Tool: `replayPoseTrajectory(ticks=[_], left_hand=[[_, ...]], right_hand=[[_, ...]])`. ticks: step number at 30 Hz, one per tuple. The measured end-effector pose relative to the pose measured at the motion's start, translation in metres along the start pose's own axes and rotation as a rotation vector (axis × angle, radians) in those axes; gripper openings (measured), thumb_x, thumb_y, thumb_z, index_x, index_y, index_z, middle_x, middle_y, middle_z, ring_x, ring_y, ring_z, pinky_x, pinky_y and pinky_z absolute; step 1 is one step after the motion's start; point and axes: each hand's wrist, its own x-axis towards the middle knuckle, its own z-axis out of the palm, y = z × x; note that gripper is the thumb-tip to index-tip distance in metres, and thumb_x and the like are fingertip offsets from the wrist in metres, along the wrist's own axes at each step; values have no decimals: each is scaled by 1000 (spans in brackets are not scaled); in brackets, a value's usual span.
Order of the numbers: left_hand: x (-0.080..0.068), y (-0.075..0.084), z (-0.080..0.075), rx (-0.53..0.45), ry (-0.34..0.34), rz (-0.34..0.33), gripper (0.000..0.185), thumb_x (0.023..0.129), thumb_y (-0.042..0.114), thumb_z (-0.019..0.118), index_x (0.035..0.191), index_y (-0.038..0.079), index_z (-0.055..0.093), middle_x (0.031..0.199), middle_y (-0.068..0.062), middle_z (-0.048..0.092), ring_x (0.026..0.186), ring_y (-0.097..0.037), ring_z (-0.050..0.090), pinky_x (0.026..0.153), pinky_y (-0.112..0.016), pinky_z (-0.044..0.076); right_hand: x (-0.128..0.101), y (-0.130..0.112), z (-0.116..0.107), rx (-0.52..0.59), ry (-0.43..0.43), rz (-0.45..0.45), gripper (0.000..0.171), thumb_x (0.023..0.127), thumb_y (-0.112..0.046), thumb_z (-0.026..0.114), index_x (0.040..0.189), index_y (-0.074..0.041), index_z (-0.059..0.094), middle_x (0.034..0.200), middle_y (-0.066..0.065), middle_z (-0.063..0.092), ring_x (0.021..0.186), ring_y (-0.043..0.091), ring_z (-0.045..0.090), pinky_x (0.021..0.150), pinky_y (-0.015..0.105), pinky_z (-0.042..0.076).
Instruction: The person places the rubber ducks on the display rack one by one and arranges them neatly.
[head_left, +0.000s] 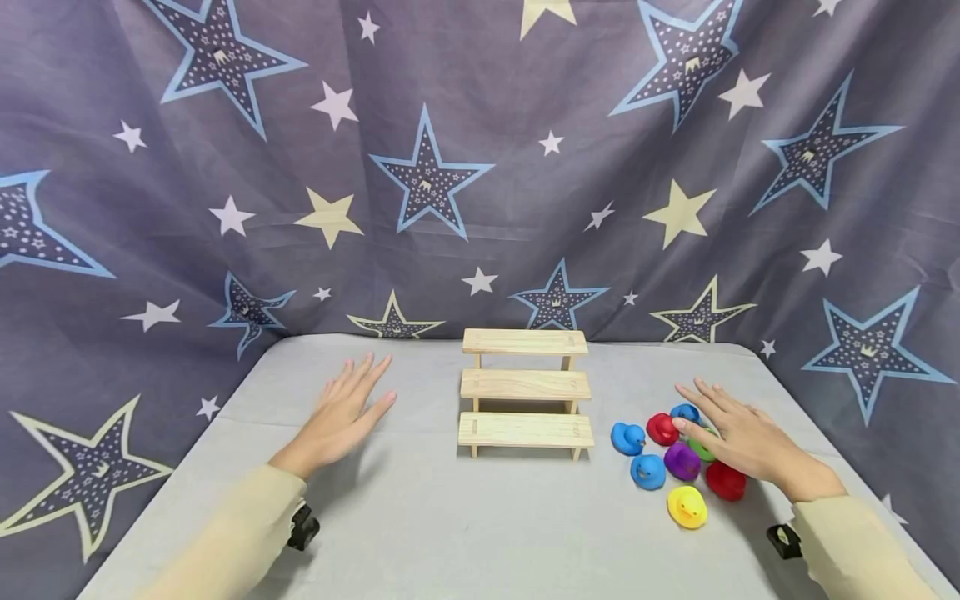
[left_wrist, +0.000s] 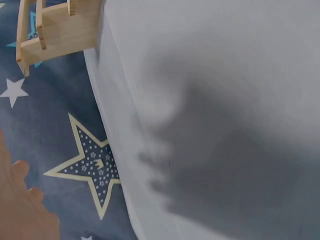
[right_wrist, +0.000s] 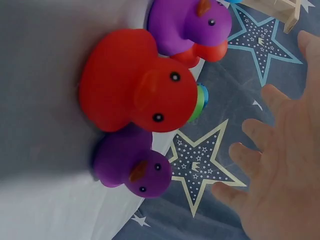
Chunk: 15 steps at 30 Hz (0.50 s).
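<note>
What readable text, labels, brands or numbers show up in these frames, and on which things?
None: no words, numbers or brand marks can be read in any view.
The star-patterned grey-blue cloth backdrop carries only printed stars, some with a small crown-like emblem, no letters.
The three-step bare wooden riser is unmarked.
The small rubber ducks beside the right hand show only eyes and beaks.
The left hand holds nothing.
</note>
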Motion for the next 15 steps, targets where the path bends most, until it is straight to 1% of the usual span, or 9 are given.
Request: replayPoseTrajectory(ticks=[2,4,8,10,15], left_hand=[[2,1,3,-56,-1,-7,63,107,51,35,162,26,17,166,-12,9,150,-43,1,119,-68,-1],[5,2,5,-119,1,-12,64,107,51,34,162,24,18,166,-14,11,150,-42,2,120,-65,0],[9,6,10,-258,-3,-43,64,107,52,31,162,22,19,166,-12,14,151,-37,4,121,-63,4],[11,8,13,-330,3,-55,62,108,49,31,162,20,20,166,-11,17,151,-36,8,122,-62,7],[15,15,20,-523,27,-60,57,111,38,30,160,9,24,162,-16,27,148,-36,22,123,-56,15]], right_hand=[[1,0,0,8,5,-5,70,101,-55,49,157,-15,36,158,27,28,141,53,25,103,82,20],[1,-1,0,13,13,-9,69,101,-54,50,156,-15,37,158,27,29,141,53,26,102,82,22],[2,-1,1,23,26,-17,68,101,-52,51,155,-13,39,157,27,29,141,52,26,101,83,23],[2,-2,1,31,26,-19,68,100,-51,52,154,-12,40,157,27,29,141,52,27,101,83,24],[4,-3,2,55,12,-26,68,100,-50,54,154,-11,40,158,27,28,140,53,29,101,83,25]])
